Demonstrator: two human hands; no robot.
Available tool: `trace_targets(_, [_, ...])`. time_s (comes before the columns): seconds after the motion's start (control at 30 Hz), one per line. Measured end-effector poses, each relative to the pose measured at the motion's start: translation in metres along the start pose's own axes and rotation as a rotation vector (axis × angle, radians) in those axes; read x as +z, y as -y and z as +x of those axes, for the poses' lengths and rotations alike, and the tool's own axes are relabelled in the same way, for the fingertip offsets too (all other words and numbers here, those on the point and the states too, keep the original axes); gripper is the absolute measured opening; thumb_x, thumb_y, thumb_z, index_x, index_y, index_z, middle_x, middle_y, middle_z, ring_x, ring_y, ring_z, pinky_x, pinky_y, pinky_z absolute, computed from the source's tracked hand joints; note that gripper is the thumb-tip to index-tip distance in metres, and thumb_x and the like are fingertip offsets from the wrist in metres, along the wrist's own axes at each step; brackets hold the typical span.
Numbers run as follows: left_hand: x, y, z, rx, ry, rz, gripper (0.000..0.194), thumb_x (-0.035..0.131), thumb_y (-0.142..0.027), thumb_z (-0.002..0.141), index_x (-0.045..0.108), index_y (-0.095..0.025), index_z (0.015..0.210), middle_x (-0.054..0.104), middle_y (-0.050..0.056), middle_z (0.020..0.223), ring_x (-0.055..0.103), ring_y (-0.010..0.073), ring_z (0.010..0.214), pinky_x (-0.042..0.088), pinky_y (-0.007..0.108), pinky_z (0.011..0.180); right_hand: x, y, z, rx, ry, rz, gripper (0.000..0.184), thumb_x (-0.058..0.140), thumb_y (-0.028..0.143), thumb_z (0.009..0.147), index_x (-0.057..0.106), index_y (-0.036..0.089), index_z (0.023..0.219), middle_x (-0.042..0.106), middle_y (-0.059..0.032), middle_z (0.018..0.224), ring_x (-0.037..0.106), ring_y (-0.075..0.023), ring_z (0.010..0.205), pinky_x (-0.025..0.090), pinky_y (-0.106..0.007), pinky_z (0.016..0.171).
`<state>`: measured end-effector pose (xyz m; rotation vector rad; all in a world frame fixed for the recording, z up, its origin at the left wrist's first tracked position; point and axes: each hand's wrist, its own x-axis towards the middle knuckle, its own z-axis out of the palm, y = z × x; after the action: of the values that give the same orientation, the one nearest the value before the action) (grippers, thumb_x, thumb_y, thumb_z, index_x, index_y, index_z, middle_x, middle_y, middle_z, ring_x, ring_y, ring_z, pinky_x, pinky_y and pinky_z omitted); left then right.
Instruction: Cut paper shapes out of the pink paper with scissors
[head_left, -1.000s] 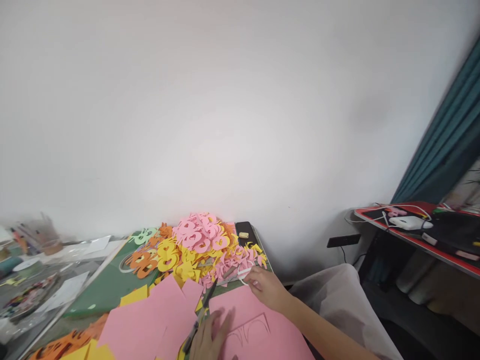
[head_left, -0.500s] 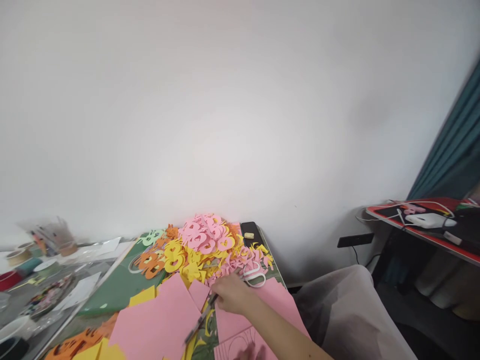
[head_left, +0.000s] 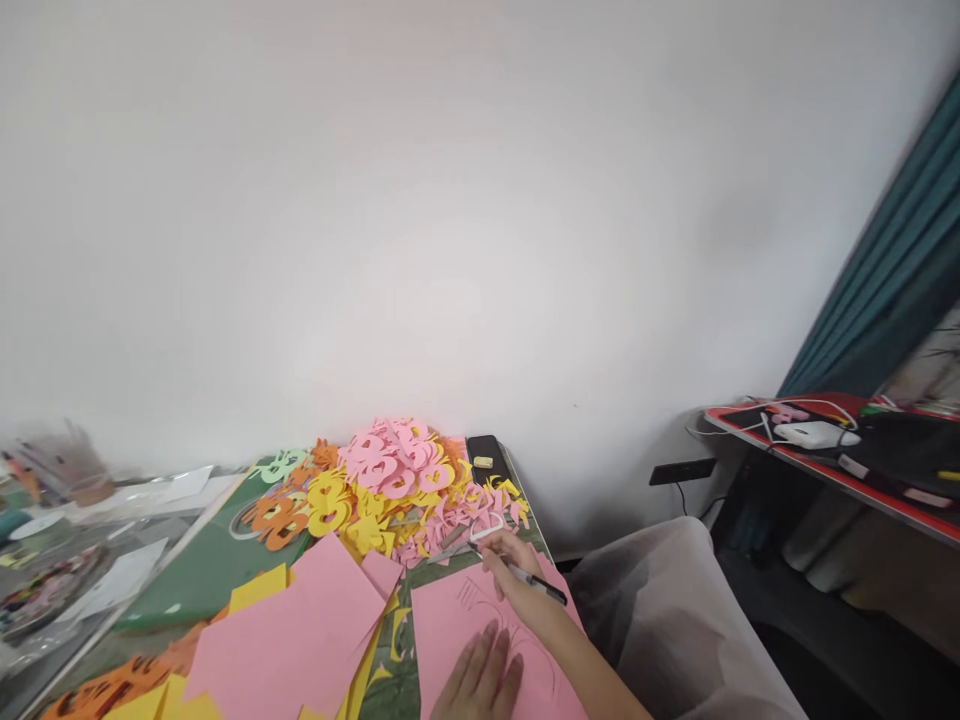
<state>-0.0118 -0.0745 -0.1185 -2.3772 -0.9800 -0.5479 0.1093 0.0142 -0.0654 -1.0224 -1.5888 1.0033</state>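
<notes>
- The left hand (head_left: 480,680) lay open and flat on a pink paper sheet (head_left: 457,612), its fingers spread, at the near edge of the desk.
- The right hand (head_left: 517,575) was closed narrowly around a black pen (head_left: 544,587) just above the same sheet. The fingers hid the pen's tip. Thin dark curved lines (head_left: 510,625) marked the paper beside it.
- The sheet looked light, thin and fairly soft. It would probably slide and bend easily, so pressing it flat or pinching one edge seemed the surest hold.
- More pink sheets (head_left: 289,630) lay overlapped to its left, with yellow paper pieces (head_left: 255,590) around them.
- Scissors (head_left: 480,535) with white loop handles lay just beyond the right hand, on loose scraps.
- Farther on rose a heap of cut paper shapes (head_left: 397,470) in pink, yellow and orange, beside a green cutting mat (head_left: 191,590).
- A black phone (head_left: 486,470) lay at the far end of the desk, near the white wall (head_left: 480,220).
- To the right, past a pale cloth-covered knee (head_left: 660,610), a red-edged shelf (head_left: 817,465) held a white device (head_left: 814,434), below a teal curtain (head_left: 885,270).
</notes>
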Motion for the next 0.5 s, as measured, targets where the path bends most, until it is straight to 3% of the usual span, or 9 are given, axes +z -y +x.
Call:
trace_targets(0.13, [-0.014, 0.026, 0.008, 0.145, 0.044, 0.007, 0.041, 0.038, -0.040, 0.082, 0.042, -0.024, 0.120, 0.055, 0.003, 0.117, 0.049, 0.0155, 0.107, 0.044, 0.023, 0.083, 0.004, -0.015, -0.003, 0.074, -0.111, 0.178, 0.027, 0.058, 0.039, 0.066, 0.044, 0.019, 0.056, 0.045, 0.0052, 0.049, 0.041, -0.0081, 0.042, 0.035, -0.019, 0.041])
trace_targets(0.23, [-0.014, 0.026, 0.006, 0.102, 0.038, -0.007, 0.048, 0.036, -0.046, 0.081, 0.038, -0.024, 0.123, 0.056, 0.006, 0.116, 0.048, 0.0163, 0.108, 0.043, 0.023, 0.083, 0.007, -0.022, -0.004, 0.098, -0.143, 0.189, 0.032, 0.063, 0.041, 0.060, 0.041, 0.019, 0.052, 0.040, 0.0073, 0.041, 0.038, -0.0081, 0.037, 0.032, -0.020, 0.037])
trace_targets(0.37, [-0.008, 0.019, 0.000, 0.009, 0.027, 0.067, 0.047, 0.041, -0.044, 0.079, 0.037, -0.029, 0.123, 0.057, 0.007, 0.112, 0.051, 0.0182, 0.104, 0.044, 0.024, 0.081, 0.006, -0.026, -0.006, 0.128, -0.168, 0.157, 0.038, 0.057, 0.044, 0.066, 0.034, 0.021, 0.047, 0.032, 0.0090, 0.035, 0.031, -0.0069, 0.030, 0.025, -0.020, 0.033])
trace_targets(0.5, [-0.007, 0.016, -0.004, 0.012, 0.029, 0.106, 0.048, 0.045, -0.039, 0.078, 0.038, -0.026, 0.123, 0.061, 0.005, 0.106, 0.055, 0.0177, 0.096, 0.044, 0.024, 0.079, 0.001, -0.027, -0.006, 0.112, -0.237, 0.097, 0.044, 0.056, 0.042, 0.067, 0.024, 0.021, 0.044, 0.025, 0.0084, 0.040, 0.029, -0.0073, 0.038, 0.026, -0.021, 0.038])
